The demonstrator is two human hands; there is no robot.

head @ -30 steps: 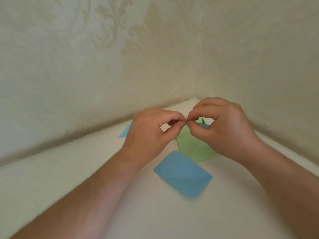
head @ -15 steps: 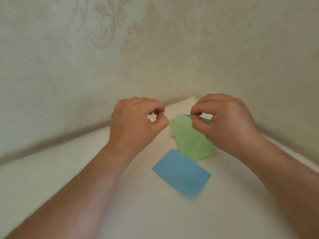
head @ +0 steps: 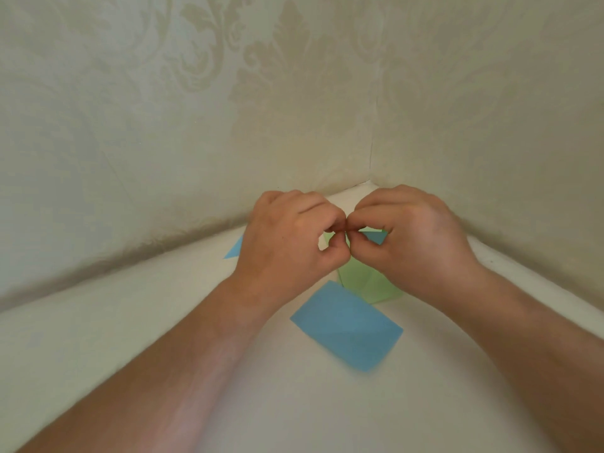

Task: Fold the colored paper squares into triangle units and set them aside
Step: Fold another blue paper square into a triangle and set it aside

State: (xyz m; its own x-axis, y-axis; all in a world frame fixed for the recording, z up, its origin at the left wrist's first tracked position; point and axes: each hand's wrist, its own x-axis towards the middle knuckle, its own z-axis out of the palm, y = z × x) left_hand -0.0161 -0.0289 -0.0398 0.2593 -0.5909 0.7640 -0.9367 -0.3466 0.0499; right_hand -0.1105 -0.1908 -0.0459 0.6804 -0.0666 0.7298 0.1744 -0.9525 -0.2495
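Both hands meet knuckle to knuckle above the far corner of the white worktop, where two walls papered in a pale damask pattern join. The left hand has its fingers curled in tight, thumb pressed against forefinger; the right hand mirrors it. Their fingertips touch at the middle, and something very thin seems pinched there, but it is too small to tell what, so what either grip has hold of cannot be told.

Under the hands lies a green paper sheet, flat, mostly hidden, its near corner pointing toward the person. Just in front of it, its far corner overlapping the green edge, a blue paper rectangle lies flat with its long axis running diagonally from far left to near right. Behind the right thumb a darker blue piece shows a point. Left of the left hand, a light blue triangle tip peeks out near the wall
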